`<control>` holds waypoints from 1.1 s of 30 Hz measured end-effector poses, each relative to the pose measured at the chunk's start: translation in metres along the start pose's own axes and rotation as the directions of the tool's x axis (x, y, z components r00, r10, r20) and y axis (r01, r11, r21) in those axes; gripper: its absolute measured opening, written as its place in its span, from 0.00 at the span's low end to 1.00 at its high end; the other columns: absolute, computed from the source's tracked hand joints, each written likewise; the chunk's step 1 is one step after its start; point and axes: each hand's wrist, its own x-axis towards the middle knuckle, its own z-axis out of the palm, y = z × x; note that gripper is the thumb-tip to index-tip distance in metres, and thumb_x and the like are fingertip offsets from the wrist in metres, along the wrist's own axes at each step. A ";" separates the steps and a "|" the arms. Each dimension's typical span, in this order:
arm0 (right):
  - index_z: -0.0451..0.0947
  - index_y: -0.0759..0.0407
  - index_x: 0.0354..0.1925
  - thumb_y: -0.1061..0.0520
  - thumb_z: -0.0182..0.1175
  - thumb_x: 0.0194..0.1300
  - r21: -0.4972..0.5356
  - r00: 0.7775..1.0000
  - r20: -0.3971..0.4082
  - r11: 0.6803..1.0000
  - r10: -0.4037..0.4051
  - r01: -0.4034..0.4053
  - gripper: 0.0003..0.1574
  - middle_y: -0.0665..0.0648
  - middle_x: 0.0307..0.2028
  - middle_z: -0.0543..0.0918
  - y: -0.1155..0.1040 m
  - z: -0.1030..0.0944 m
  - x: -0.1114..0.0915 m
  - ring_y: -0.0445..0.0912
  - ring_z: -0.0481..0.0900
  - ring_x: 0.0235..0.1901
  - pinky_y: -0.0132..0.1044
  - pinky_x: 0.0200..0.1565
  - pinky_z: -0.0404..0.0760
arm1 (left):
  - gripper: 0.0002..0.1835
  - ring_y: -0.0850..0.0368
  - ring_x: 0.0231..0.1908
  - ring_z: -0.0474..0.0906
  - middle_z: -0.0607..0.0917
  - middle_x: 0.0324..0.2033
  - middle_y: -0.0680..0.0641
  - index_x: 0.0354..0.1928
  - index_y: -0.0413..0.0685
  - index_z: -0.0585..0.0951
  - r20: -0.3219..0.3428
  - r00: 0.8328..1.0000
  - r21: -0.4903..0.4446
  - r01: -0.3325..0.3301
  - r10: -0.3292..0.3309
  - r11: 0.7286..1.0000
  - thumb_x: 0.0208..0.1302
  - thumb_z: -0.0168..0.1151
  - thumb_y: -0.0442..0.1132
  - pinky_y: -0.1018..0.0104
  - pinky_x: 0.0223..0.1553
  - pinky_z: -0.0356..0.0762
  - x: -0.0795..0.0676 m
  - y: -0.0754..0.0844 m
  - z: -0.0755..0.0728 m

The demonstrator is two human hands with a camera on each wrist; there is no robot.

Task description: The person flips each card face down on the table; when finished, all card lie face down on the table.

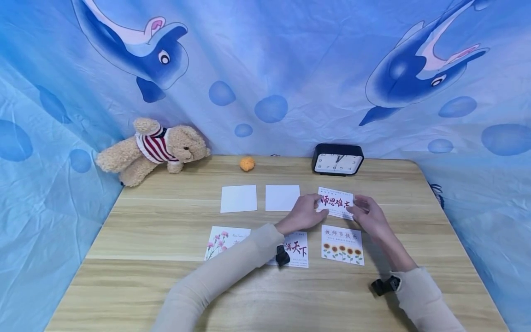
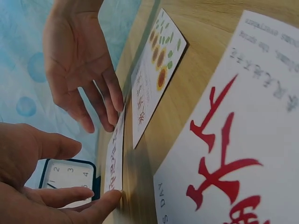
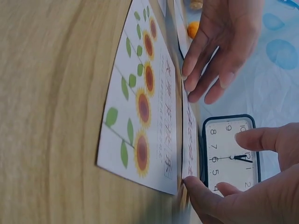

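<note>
A white card with red lettering (image 1: 337,203) lies on the table in the back row, at the right. My left hand (image 1: 304,213) touches its left edge, fingers extended. At the opposite edge, the fingertips of my right hand (image 1: 370,216) rest against the card. In the left wrist view, fingers of the left hand (image 2: 51,182) meet the card's edge beside the tabletop. The right wrist view has a fingertip of the right hand (image 3: 243,186) at the card's corner. Nearer me lies a sunflower card (image 1: 342,245).
Two blank white cards (image 1: 238,198) lie left of the hands. In front are a pink-flower card (image 1: 220,242) and another red-lettered card (image 1: 296,249), both partly hidden by my left arm. A black clock (image 1: 338,160), an orange ball (image 1: 247,163) and a teddy bear (image 1: 155,148) line the back.
</note>
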 end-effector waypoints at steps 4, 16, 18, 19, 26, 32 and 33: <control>0.47 0.66 0.81 0.53 0.56 0.78 0.058 1.000 -0.016 0.998 0.018 -0.017 0.46 0.74 0.78 0.57 0.001 -0.001 0.001 0.66 0.64 0.75 0.48 0.71 0.77 | 0.30 0.56 0.45 0.78 0.85 0.51 0.41 0.72 0.40 0.74 0.006 1.000 0.011 0.018 -0.018 1.000 0.73 0.63 0.46 0.66 0.53 0.81 0.001 0.000 0.001; 0.47 0.66 0.82 0.55 0.52 0.81 0.300 0.998 0.013 0.952 0.063 -0.064 0.42 0.69 0.75 0.65 0.004 -0.010 0.007 0.36 0.81 0.52 0.25 0.53 0.85 | 0.29 0.49 0.73 0.73 0.78 0.71 0.42 0.71 0.40 0.74 0.023 0.999 0.017 0.030 -0.030 0.999 0.74 0.63 0.45 0.57 0.76 0.70 -0.001 0.003 0.004; 0.46 0.66 0.82 0.54 0.51 0.81 0.304 0.999 0.022 0.951 0.042 -0.047 0.42 0.70 0.73 0.67 0.004 -0.012 0.007 0.30 0.83 0.45 0.24 0.51 0.85 | 0.28 0.48 0.74 0.71 0.78 0.71 0.42 0.70 0.40 0.75 0.035 0.999 0.019 0.025 -0.026 0.999 0.74 0.63 0.45 0.57 0.77 0.68 -0.001 0.004 0.005; 0.46 0.67 0.82 0.54 0.51 0.81 0.298 0.999 0.027 0.954 0.028 -0.035 0.42 0.72 0.73 0.68 0.005 -0.014 0.008 0.29 0.83 0.43 0.24 0.49 0.86 | 0.28 0.48 0.75 0.70 0.78 0.71 0.42 0.70 0.40 0.76 0.041 0.999 0.025 0.021 -0.022 0.999 0.74 0.63 0.45 0.58 0.77 0.68 -0.001 0.004 0.005; 0.48 0.63 0.83 0.45 0.48 0.83 0.232 0.998 0.059 0.973 -0.001 -0.013 0.43 0.72 0.75 0.64 -0.002 -0.016 0.009 0.30 0.81 0.47 0.26 0.53 0.85 | 0.22 0.50 0.57 0.83 0.88 0.53 0.41 0.55 0.38 0.85 0.043 0.998 0.082 -0.053 0.049 0.995 0.77 0.60 0.51 0.61 0.63 0.80 -0.002 0.008 0.006; 0.45 0.67 0.82 0.41 0.43 0.84 0.331 0.996 0.074 0.943 -0.057 0.030 0.45 0.73 0.73 0.64 -0.009 -0.010 0.008 0.32 0.84 0.44 0.30 0.53 0.88 | 0.29 0.51 0.59 0.82 0.87 0.56 0.41 0.63 0.40 0.81 0.050 0.998 0.072 -0.035 0.032 0.997 0.80 0.51 0.57 0.61 0.61 0.80 -0.005 0.009 0.007; 0.45 0.69 0.81 0.40 0.42 0.84 0.362 0.994 0.080 0.931 -0.074 0.041 0.45 0.73 0.72 0.65 -0.010 -0.008 0.007 0.33 0.84 0.44 0.31 0.53 0.88 | 0.31 0.52 0.65 0.80 0.85 0.62 0.42 0.68 0.42 0.78 0.047 0.999 0.067 -0.019 0.016 0.998 0.80 0.49 0.59 0.61 0.67 0.78 -0.005 0.010 0.007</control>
